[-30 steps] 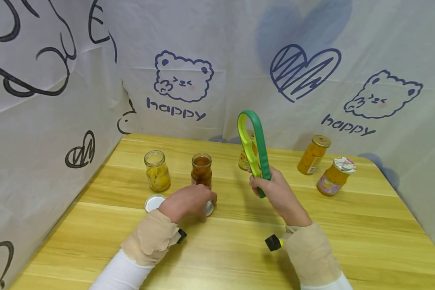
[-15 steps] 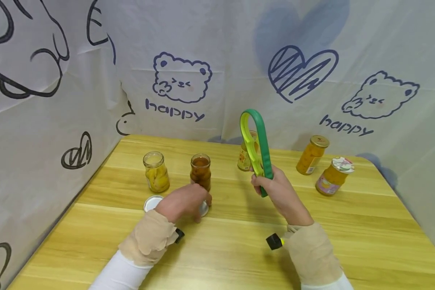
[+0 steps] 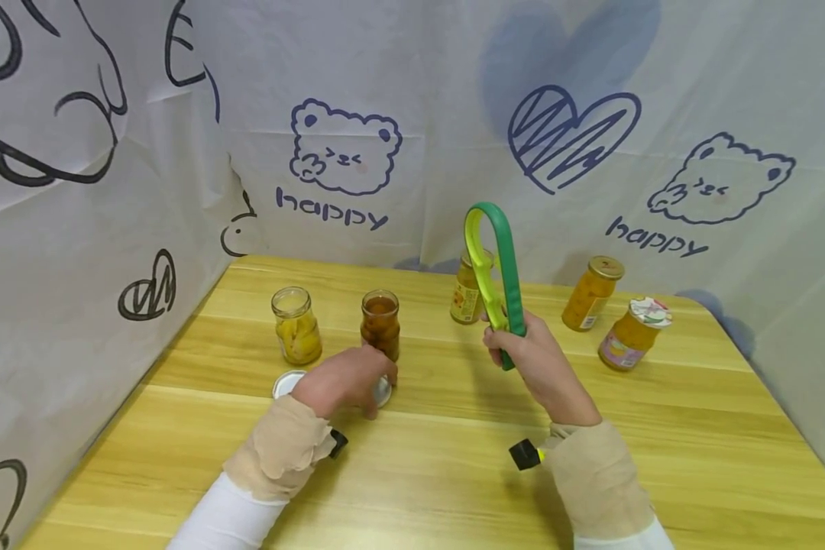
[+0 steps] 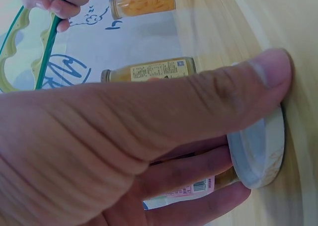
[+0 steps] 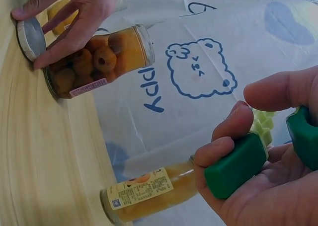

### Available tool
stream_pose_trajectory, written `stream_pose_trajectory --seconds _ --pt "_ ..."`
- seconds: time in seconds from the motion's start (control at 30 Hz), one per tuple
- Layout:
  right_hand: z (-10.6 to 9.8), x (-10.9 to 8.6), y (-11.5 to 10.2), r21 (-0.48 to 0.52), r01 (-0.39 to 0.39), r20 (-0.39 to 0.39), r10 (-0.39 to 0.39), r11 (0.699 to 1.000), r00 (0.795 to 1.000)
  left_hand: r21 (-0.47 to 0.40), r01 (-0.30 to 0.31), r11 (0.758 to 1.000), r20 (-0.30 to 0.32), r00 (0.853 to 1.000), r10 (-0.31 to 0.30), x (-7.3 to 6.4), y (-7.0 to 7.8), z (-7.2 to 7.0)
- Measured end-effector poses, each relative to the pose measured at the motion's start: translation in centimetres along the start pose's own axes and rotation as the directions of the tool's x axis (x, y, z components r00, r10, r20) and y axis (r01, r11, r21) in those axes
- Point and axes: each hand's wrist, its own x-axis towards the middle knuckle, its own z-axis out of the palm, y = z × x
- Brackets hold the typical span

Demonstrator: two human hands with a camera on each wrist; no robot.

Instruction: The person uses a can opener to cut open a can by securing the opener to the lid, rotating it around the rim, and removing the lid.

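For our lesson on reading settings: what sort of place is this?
Probably a makeshift indoor recording corner: pale sheeting with doodles screens a wooden table set with glass jars.

White sheeting (image 3: 447, 61) walls, 2 bear drawings (image 3: 347, 149) captioned "happy", hatched heart (image 3: 553, 134); yellowish wood-grain table (image 3: 440, 473).

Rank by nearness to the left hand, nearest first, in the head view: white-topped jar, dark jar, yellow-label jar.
1. Dark jar: just beyond the left hand.
2. Yellow-label jar: farther back and to the right, partly behind the green tool.
3. White-topped jar: well off to the right.
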Motion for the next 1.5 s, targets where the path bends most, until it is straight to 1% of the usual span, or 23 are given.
stream_pose_trajectory --seconds 0.17,0.37,0.5,0.7,0.9,1.0,1.17,1.27,1.5 --pt "-0.2 -0.1 0.0 0.003 0.007 -0.008 -0.007 1.000 1.000 0.013 -0.012 1.000 0.003 1.000 0.012 0.1 -0.4 0.1" --pt "-0.4 -0.2 -0.2 0.011 0.014 -0.011 -0.014 1.000 1.000 -0.011 0.019 1.000 0.000 1.000 -0.019 0.1 -0.6 0.0" --pt "-0.6 -0.2 -0.3 0.016 0.008 -0.010 -0.008 1.000 1.000 -0.026 0.027 0.999 -0.007 1.000 -0.027 0.0 -0.8 -0.1" --pt "-0.9 -0.2 -0.3 0.019 0.006 -0.010 -0.006 1.000 1.000 -0.011 0.032 0.999 -0.008 0.999 -0.032 0.1 -1.0 -0.2" --pt "-1.2 -0.3 -0.4 0.015 0.016 -0.011 -0.016 1.000 1.000 0.003 0.037 0.999 -0.008 0.999 -0.037 0.2 -0.8 -0.2" --pt "-1.4 -0.4 -0.6 0.032 0.035 -0.007 -0.035 0.999 0.999 0.012 0.048 0.999 -0.002 0.999 -0.048 0.2 -0.6 -0.2" --pt "-1.8 -0.7 -0.7 0.117 0.070 -0.003 -0.070 0.991 0.998 0.029 0.060 0.998 0.002 0.998 -0.060 0.2 -0.4 -0.2" --pt "-2.0 -0.8 -0.8 0.152 0.090 -0.009 -0.090 0.984 0.996 0.034 0.053 0.998 0.000 0.999 -0.053 0.1 -0.2 -0.2" --pt "-2.4 -0.9 -1.0 0.166 0.122 -0.028 -0.119 0.978 0.992 0.052 0.010 0.999 0.003 1.000 -0.010 0.2 -0.1 -0.2"
